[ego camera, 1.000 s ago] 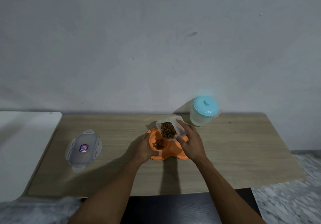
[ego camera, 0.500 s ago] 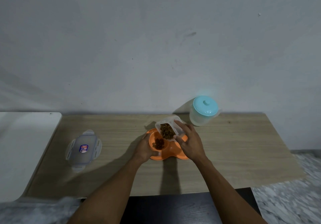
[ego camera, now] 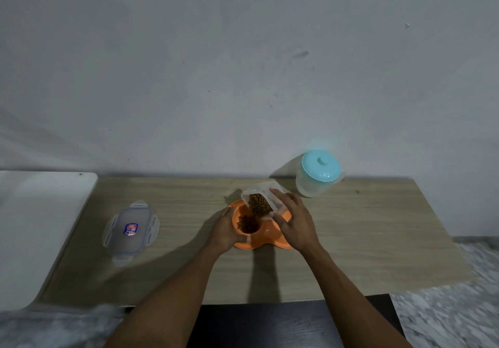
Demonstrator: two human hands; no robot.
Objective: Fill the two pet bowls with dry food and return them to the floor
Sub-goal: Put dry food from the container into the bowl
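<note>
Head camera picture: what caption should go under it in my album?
Right hand tips a clear container of kibble into the orange double pet bowl, steadied by the left hand.

A bare grey wall (ego camera: 243,64) rises behind the wooden table (ego camera: 364,239). A white surface (ego camera: 35,226) adjoins the table's left edge. Marbled floor (ego camera: 445,307) shows at right

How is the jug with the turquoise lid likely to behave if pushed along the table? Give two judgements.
The jug looks tall with a flat base, so it would probably slide when pushed low but could tip when pushed high. Its thin translucent plastic suggests it is light, though its contents cannot be seen.
</note>
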